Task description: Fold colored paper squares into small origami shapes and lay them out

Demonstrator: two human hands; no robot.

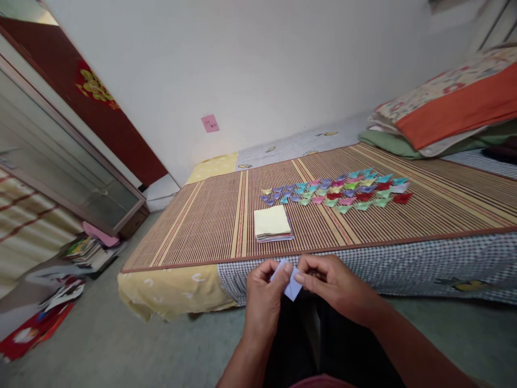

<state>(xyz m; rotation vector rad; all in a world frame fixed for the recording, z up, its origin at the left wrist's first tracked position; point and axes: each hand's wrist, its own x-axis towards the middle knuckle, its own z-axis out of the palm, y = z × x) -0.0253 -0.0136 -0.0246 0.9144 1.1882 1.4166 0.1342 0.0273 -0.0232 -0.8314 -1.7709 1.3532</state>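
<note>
A small folded piece of light blue paper point(293, 288) is held between both hands, in front of the bed's near edge. My left hand point(264, 293) pinches its left side, the thumb lying on top. On the right side, my right hand point(333, 283) grips the paper's edge between thumb and fingers. Just beyond the hands, a stack of square paper point(272, 222) with a pale yellow sheet on top lies on the striped mat point(214, 215). Several small folded paper shapes point(349, 193) in many colours stand in rows behind and to the right of the stack.
Folded bedding point(456, 108) is piled at the bed's right end. A pink note point(210, 123) is on the wall. Books point(86, 253) and a red bag or packet point(38, 328) are on the left, near a glass-panelled door point(76, 140). The bed's near edge runs just beyond both hands.
</note>
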